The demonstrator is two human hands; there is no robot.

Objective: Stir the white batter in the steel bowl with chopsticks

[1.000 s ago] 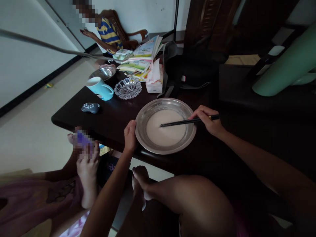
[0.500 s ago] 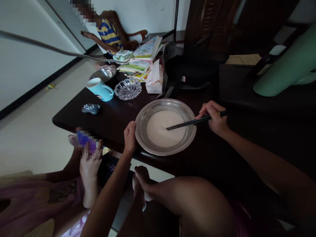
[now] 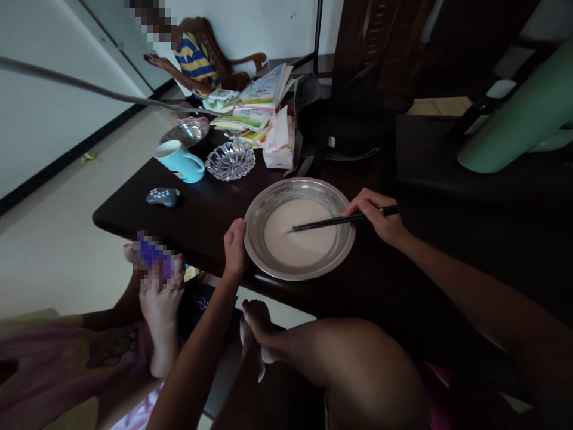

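This is a home. A wooden armchair (image 3: 208, 43) stands at far left; a mug (image 3: 179, 162) and booklets (image 3: 257, 95) share the surface (image 3: 210, 215).

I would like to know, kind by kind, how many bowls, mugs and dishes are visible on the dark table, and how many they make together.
Metal bowls: 2, the near bowl with pale liquid and the far bowl
Light-blue mug: 1
Clear patterned dish: 1
Total: 4
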